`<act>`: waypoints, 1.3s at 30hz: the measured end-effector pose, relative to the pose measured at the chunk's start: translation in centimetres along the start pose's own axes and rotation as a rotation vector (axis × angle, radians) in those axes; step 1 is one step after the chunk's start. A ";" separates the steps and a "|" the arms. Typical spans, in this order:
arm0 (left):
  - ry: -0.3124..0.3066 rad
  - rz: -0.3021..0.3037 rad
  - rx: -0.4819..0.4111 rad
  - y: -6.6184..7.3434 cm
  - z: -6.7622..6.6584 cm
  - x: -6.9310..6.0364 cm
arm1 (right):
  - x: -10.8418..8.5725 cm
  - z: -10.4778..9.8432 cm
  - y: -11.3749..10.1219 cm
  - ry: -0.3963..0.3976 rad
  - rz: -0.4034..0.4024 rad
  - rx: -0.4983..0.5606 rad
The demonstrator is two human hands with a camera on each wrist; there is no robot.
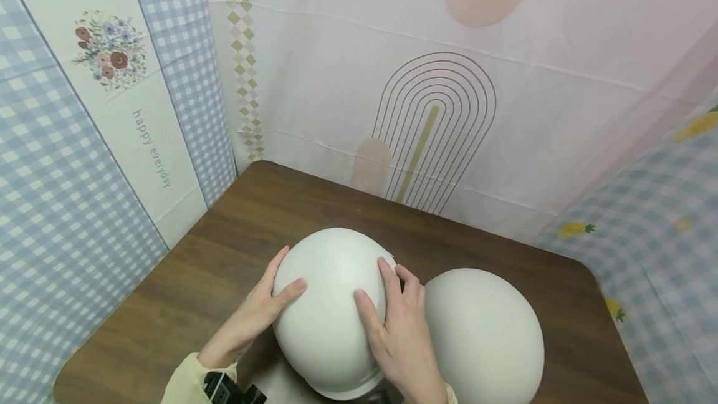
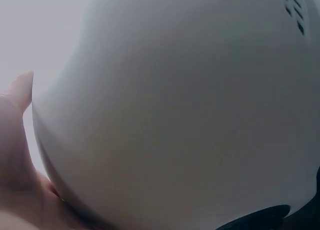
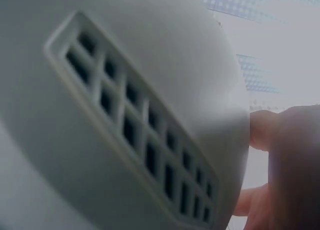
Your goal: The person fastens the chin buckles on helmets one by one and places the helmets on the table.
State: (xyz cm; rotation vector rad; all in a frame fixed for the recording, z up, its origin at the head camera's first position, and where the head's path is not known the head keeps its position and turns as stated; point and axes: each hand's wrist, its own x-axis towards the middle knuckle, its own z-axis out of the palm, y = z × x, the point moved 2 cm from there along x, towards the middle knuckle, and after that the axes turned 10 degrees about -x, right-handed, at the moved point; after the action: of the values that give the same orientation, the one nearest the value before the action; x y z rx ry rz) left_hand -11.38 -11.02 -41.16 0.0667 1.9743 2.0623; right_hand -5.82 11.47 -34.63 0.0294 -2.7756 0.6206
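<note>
A smooth white hard hat (image 1: 331,317) is held between both hands near the front of the table. The left hand (image 1: 255,310) grips its left side, thumb on top of the shell. The right hand (image 1: 401,335) holds the opposite side with thumb and fingers spread over the dome. In the right wrist view, a slotted vent grille (image 3: 142,125) shows on the shell. More vent slots (image 2: 295,12) appear at the upper right in the left wrist view. Just right of the right hand lies a second white hard hat (image 1: 485,335). The undersides of both hats are hidden.
The brown wooden table (image 1: 185,304) has rounded corners. Patterned cloths hang around it: a pale one (image 1: 325,80) at the back, with blue checked cloths on the left (image 1: 50,217) and right (image 1: 667,248). A grey-white surface (image 1: 283,385) shows below the held hat.
</note>
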 end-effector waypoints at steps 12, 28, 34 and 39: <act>0.002 0.001 0.002 -0.5 0.3 0.2 | 0.0 0.4 0.2 -0.014 0.032 0.039; 0.018 0.004 0.033 -0.5 0.4 0.6 | -0.1 0.7 0.5 -0.062 0.030 0.002; 0.001 0.008 0.016 -0.6 0.6 0.8 | -0.2 0.9 0.6 -0.113 0.042 0.002; 0.005 0.010 0.026 -0.5 0.5 0.9 | -0.1 1.0 0.8 -0.115 0.038 0.005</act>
State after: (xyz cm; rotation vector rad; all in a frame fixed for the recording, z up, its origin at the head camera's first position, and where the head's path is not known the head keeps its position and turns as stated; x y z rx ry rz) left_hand -12.03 -10.34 -41.72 0.0777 2.0079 2.0448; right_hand -6.12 11.78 -35.87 0.0143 -2.8920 0.6545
